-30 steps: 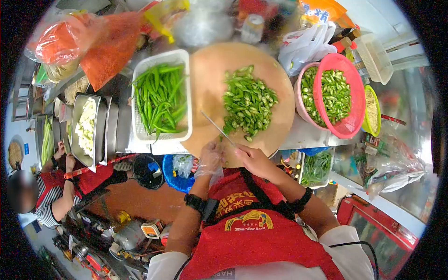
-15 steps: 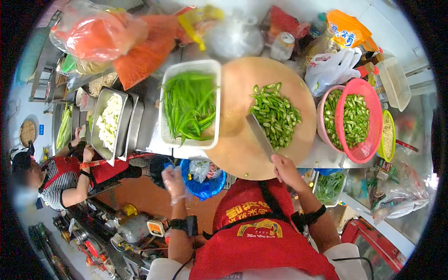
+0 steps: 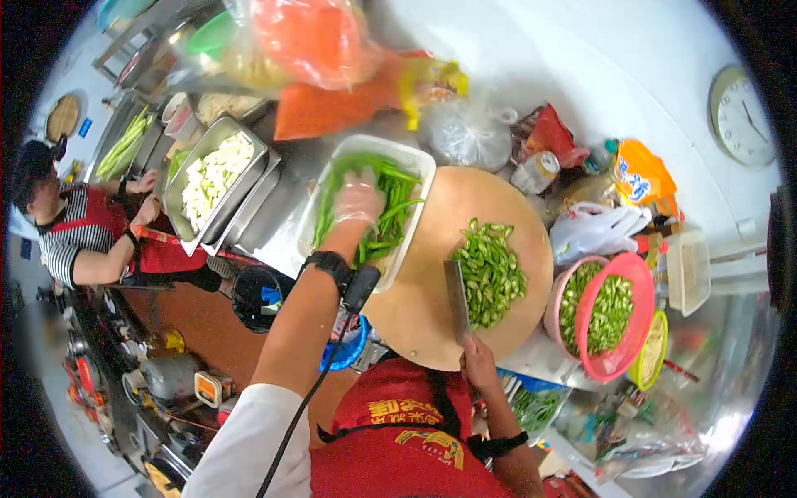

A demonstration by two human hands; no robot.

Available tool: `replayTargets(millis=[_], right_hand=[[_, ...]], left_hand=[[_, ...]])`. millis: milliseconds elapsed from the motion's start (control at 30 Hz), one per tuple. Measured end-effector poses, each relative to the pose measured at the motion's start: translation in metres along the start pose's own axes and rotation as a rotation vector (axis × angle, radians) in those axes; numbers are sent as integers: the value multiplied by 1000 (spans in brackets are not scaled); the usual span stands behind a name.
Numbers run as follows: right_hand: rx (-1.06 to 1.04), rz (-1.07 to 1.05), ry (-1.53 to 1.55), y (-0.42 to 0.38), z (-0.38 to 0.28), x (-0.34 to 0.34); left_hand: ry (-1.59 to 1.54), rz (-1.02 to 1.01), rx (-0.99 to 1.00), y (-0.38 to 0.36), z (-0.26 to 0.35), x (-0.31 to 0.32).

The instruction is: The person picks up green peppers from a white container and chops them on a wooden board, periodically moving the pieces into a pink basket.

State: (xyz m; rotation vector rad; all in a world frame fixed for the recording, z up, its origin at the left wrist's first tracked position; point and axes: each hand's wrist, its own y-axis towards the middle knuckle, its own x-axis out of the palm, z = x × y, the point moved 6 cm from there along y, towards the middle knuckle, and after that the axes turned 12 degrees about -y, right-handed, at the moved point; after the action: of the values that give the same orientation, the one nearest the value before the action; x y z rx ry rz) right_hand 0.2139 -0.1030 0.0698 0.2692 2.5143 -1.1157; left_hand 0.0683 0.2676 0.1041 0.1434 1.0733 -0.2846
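My left hand (image 3: 359,202), in a clear plastic glove, reaches down into a white basket (image 3: 428,170) of long green peppers (image 3: 397,181). Its fingers are among the peppers, blurred and partly hidden. At the near edge of the round cutting board (image 3: 423,324), my right hand (image 3: 477,363) is closed round the handle of a cleaver (image 3: 456,295). The blade stands along the left side of a heap of sliced green peppers (image 3: 496,278) on the board.
Right of the board, a pink basket (image 3: 588,332) of sliced peppers leans on a pink bowl (image 3: 551,311). Metal trays (image 3: 257,195) stand left, one with pale chopped vegetable. Bags and a can (image 3: 535,172) line the back. A co-worker (image 3: 91,224) is at far left.
My left hand has gone from beside the counter, over the floor, up into the pepper basket. My right hand still holds the cleaver beside the sliced heap. The camera view has tilted and shifted.
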Motion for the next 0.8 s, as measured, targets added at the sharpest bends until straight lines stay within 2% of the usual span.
replayTargets(millis=[33,67,100,133,200,267,300,333,400,467,533,567,600,667,733,800], right_hand=[[-33,30,-7,7,10,4],[-63,61,-11,16,27,9],[-304,110,-149,27,46,15],[-312,114,-158,24,36,10],[-41,25,14,12,21,9],[-36,15,-17,13,20,7],[-41,15,-19,13,21,6],[-46,16,-23,13,22,5],[-76,46,5,17,29,6],[-103,72,32,14,21,5],[-70,7,187,5,9,5],[-71,7,185,4,8,4],[-80,1,172,4,7,4],[-94,-9,154,3,5,3],[-109,-11,138,2,3,3],[-97,-9,120,2,3,2]], left_hand=[[-19,-132,-107,5,-4,11],[-29,-117,-112,7,-5,13],[-82,-92,-127,7,-6,15],[-134,-69,-141,6,-6,15],[-145,-80,-142,-2,-5,3],[-244,-140,-79,-13,-8,1],[-236,-83,52,-19,-12,4],[-239,-78,54,-28,-13,0],[-494,-101,177,-52,2,-18],[-622,-168,119,-74,4,-29],[-718,-53,127,-94,1,-43],[-764,-45,23,-102,-4,-47],[-765,-43,22,-110,-2,-53],[-1277,-76,-164,-124,-4,-58],[-1323,-22,-132,-128,-8,-56],[-1345,-172,-1,-133,-1,-55]])
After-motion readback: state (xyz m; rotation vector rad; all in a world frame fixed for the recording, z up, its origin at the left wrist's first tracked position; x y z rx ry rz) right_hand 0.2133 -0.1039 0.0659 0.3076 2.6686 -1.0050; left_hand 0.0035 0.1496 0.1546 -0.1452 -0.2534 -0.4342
